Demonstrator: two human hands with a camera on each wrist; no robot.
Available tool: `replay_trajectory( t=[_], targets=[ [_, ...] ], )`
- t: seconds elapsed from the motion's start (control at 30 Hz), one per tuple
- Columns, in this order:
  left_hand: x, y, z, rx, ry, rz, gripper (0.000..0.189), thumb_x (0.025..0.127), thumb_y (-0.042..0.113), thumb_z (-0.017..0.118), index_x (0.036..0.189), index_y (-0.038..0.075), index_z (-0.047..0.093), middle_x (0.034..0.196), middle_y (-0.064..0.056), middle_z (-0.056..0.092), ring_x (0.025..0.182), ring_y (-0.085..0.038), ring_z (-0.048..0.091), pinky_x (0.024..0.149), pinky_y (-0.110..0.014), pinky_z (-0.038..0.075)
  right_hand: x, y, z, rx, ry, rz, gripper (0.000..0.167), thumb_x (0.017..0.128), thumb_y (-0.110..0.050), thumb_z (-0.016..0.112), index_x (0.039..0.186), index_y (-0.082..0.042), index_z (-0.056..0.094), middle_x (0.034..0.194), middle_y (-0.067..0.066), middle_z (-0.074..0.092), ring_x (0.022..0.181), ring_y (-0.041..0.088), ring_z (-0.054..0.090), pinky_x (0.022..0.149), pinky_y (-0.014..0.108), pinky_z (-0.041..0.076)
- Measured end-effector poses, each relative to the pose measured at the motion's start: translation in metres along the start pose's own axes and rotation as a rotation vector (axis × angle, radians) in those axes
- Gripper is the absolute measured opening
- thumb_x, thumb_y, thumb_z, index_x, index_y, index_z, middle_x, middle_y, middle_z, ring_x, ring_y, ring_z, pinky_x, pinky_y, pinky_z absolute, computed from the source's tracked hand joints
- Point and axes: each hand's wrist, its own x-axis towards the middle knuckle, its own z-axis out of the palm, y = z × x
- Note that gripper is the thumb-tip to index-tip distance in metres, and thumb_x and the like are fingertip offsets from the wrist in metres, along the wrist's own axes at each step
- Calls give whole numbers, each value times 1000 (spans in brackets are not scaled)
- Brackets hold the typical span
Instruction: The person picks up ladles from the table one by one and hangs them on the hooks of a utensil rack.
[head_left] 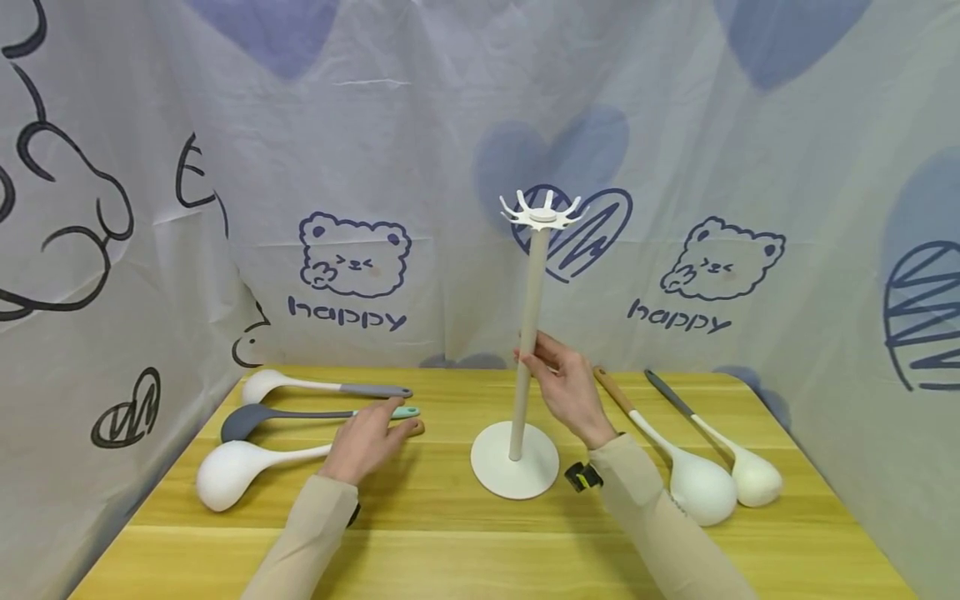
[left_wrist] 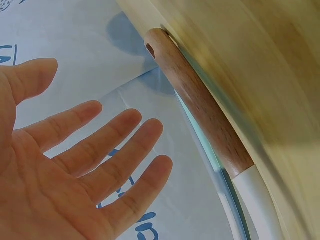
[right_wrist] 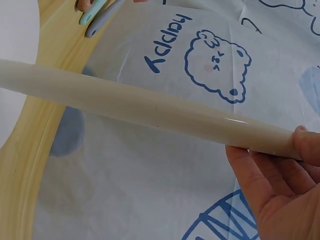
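Note:
My right hand (head_left: 567, 386) holds the pole (right_wrist: 145, 107) of a white utensil stand (head_left: 514, 462), thumb on one side and fingers on the other. The stand has a round base and a ring of hooks on top, with nothing hanging there. My left hand (left_wrist: 100, 170) has its fingers spread and holds nothing. It hovers over the handles of three ladles at the left: a white ladle with a wooden handle (left_wrist: 200, 102), a dark blue-grey ladle (head_left: 243, 422) with a mint handle end, and a white ladle (head_left: 262, 384) with a grey handle.
Right of the stand lie a white ladle (head_left: 702, 490) with a wooden handle and a smaller white ladle (head_left: 756, 479) with a dark grey handle. The wooden table (head_left: 450, 558) meets a printed cloth (head_left: 450, 167) at the back and sides.

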Motion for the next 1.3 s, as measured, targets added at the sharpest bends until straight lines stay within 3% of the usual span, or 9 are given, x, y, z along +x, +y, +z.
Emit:
replay_trajectory(
  t=[0.5, 0.73, 0.9, 1.03, 1.13, 1.3],
  targets=[
    [2, -4, -3, 23, -18, -19, 52, 99, 39, 55, 141, 8, 52, 133, -19, 61, 115, -40, 61, 94, -57, 51, -2, -2, 0, 32, 16, 34, 33, 99, -15, 59, 131, -11, 62, 119, 16, 69, 114, 29, 64, 95, 42, 55],
    [3, -8, -7, 34, -46, -42, 49, 97, 32, 59, 139, 6, 53, 132, -20, 61, 116, -41, 60, 97, -59, 49, -11, 13, -5, 72, 0, 26, 37, 99, -23, 59, 135, -14, 59, 128, 12, 64, 119, 28, 61, 98, 41, 54],
    [5, -12, -10, 60, -81, -29, 43, 93, 21, 67, 131, 2, 60, 130, -20, 62, 116, -40, 60, 98, -58, 48, -22, 27, -18, 74, 5, 80, 41, 99, -24, 59, 139, -13, 55, 132, 14, 62, 123, 28, 58, 102, 40, 51],
    [4, -20, -11, 100, -121, -26, 37, 89, 13, 72, 123, 1, 65, 121, -20, 66, 109, -37, 63, 91, -55, 53, -27, 40, -26, 25, -9, 134, 46, 100, -30, 58, 140, -8, 53, 137, 16, 59, 128, 31, 55, 107, 44, 47],
    [2, -28, -11, 135, -168, -44, 28, 86, 9, 73, 114, 4, 70, 111, -16, 70, 95, -32, 66, 78, -49, 56, -31, 48, -30, -35, -24, 182, 49, 99, -35, 57, 140, -7, 53, 140, 15, 57, 130, 32, 53, 108, 46, 45],
    [-1, -39, -13, 162, -198, -59, 11, 85, 6, 72, 96, 9, 75, 94, -10, 72, 78, -22, 64, 66, -42, 53, -34, 56, -35, -141, -42, 219, 49, 99, -38, 58, 138, -8, 55, 139, 13, 58, 129, 32, 54, 105, 46, 48]
  ],
)
